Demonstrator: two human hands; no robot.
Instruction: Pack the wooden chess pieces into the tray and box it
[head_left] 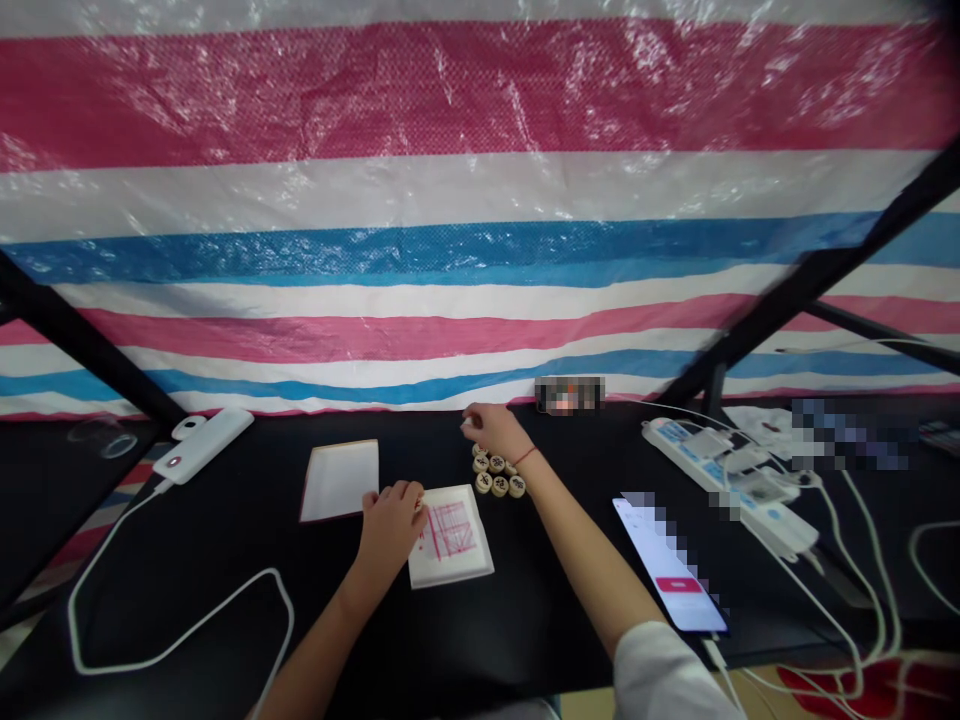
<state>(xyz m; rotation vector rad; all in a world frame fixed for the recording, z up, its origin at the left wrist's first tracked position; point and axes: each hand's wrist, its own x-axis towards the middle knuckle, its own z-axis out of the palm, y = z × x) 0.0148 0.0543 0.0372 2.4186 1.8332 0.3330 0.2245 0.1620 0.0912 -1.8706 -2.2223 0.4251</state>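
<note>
A round piece (420, 502) is mostly hidden by the left hand (391, 512), other pieces (481, 453) partly by the right hand (498, 432), and a sleeve (667, 675) is cut off below.

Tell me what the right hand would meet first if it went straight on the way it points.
Probably the striped sheet behind the table; nothing else shows ahead of the right hand, though depth is hard to judge.

left hand (391, 508) nearer, fingers curled, left forearm (341, 622) bare and slanting up to the right, right hand (496, 430) farther forward, fingers bent, right forearm (589, 545) slanting up to the left
</note>
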